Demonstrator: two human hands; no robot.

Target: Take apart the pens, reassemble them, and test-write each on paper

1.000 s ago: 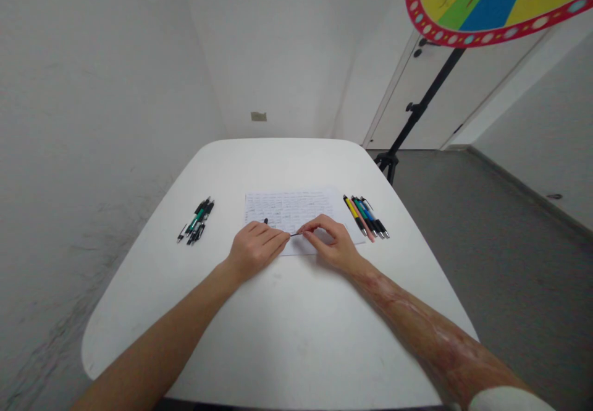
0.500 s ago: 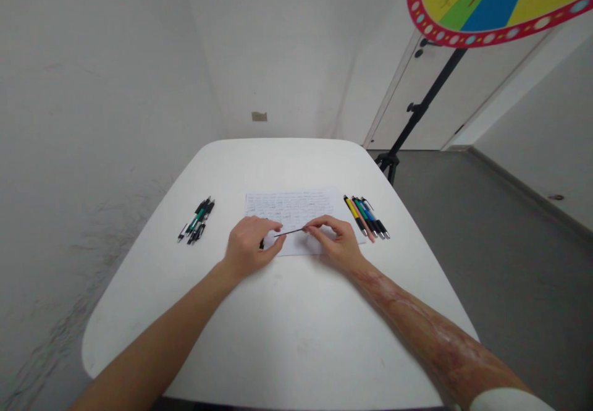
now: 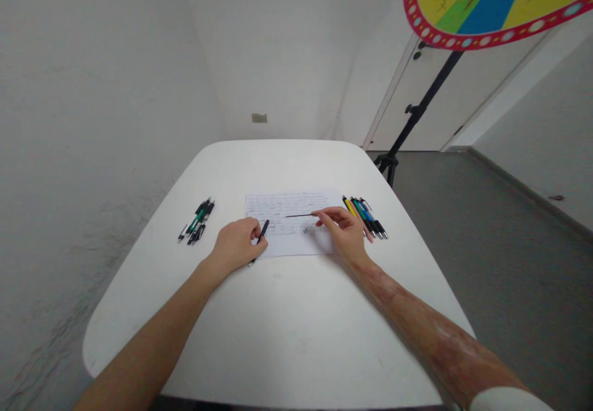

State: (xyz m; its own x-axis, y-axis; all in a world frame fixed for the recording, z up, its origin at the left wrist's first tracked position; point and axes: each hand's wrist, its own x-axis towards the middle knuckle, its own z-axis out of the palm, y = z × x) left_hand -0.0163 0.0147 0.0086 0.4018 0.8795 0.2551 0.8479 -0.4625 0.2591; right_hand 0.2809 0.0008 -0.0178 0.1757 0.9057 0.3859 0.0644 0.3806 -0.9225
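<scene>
Ink refill (image 3: 300, 216): pinched at one end by right grip (image 3: 346, 230), held level just above written sheet (image 3: 287, 204), apart from the barrel.
Pen barrel (image 3: 262, 233): black, clasped in fingers of left grip (image 3: 236, 245), slanted over sheet's near-left corner.
Small part (image 3: 305, 230): lay on sheet between the grips; too small to identify.
Coloured pens (image 3: 368, 216): lined up just right of sheet, beside right grip.
Black pens (image 3: 197, 220): bundled well to the left on white worktop (image 3: 278, 324).
</scene>
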